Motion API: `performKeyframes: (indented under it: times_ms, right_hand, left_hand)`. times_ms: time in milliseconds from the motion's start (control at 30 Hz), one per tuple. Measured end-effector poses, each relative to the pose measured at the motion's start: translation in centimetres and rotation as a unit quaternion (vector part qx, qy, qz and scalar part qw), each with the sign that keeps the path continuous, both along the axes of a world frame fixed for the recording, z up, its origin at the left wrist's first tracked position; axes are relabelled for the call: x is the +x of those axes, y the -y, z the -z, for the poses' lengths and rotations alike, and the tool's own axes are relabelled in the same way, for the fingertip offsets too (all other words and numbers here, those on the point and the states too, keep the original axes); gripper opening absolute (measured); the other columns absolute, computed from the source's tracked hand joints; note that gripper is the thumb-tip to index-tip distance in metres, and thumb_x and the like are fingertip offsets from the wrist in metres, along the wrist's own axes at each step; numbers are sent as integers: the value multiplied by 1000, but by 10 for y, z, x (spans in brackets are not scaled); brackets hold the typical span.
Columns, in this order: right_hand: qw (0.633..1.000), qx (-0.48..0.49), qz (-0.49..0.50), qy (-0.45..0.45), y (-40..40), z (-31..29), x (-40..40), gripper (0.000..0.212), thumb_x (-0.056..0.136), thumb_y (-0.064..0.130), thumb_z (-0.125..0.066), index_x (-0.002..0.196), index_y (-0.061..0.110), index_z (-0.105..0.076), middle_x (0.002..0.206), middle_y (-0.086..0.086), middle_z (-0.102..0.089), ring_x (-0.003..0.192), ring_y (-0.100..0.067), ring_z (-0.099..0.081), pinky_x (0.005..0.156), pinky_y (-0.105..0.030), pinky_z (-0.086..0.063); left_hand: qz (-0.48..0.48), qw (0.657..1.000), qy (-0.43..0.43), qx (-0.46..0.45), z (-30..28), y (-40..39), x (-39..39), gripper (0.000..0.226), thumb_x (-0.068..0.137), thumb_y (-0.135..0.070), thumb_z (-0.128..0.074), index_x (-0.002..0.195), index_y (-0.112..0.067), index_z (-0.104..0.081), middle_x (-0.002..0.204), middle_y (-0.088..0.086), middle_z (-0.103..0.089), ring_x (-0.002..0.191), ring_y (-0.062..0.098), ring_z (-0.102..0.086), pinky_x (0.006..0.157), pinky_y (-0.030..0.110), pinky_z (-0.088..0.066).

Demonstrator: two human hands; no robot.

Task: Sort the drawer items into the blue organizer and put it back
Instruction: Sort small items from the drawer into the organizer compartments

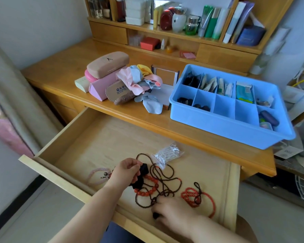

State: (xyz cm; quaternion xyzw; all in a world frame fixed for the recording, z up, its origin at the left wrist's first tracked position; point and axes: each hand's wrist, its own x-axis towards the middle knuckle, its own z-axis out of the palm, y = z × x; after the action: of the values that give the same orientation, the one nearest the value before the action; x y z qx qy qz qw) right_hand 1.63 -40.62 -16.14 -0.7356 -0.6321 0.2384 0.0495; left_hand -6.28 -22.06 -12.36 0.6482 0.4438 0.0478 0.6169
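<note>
Presently my left hand pinches a black hair tie while my right hand, fingers curled, gathers a small dark piece from the drawer for the blue organizer.

Bare forearms, no sleeves, dark-blue trousers

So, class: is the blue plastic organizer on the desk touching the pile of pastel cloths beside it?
Apart. The head view shows bare desk and a white sheet between the blue plastic organizer and the pile of pastel cloths.

Bright, even daylight, soft shadows, wide-angle bending at the edges, slight blur throughout.
</note>
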Motion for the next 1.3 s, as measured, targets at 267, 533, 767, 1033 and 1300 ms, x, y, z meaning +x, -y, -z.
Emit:
performKeyframes:
  times_ms: [267,533,767,1033,1300]
  right_hand:
    - [807,127,315,-482,15,-94,48,18,89,30,-58,99,17,-62,103,4,-71,104,-6,-62,89,-15,-46]
    - [764,343,424,-344,-21,-209,142,13,89,8,-61,91,21,-61,63,3,-66,50,-10,-62,45,-19,-47]
    - [895,98,420,111,-72,-217,204,23,91,17,-55,89,0,-71,88,-23,-70,73,-33,-65,73,-39,-54]
    - [871,392,234,180,-30,-182,141,9,87,17,-62,91,14,-69,88,2,-65,84,-16,-59,70,-25,-43]
    - [929,-42,355,99,31,-60,86,25,90,45,-55,99,24,-64,92,10,-68,82,-10,-62,64,-24,-48]
  left_hand:
    - [50,998,-14,45,7,2,1,18,94,-11,-51,85,-17,-65,57,-4,-60,47,10,-50,48,21,-43]
    - [97,990,-18,104,9,2,1,16,91,-12,-56,82,-22,-66,60,-3,-63,50,12,-54,56,29,-46]
    - [105,985,-25,133,8,2,0,18,90,-14,-56,81,-27,-65,64,1,-66,49,8,-56,55,27,-48]
    - [116,982,-27,147,10,1,-1,18,90,-15,-57,80,-29,-64,63,0,-67,50,10,-57,57,33,-53]
    - [125,979,-42,155,13,2,0,18,90,-17,-57,82,-30,-64,65,-1,-68,53,8,-59,57,30,-53]
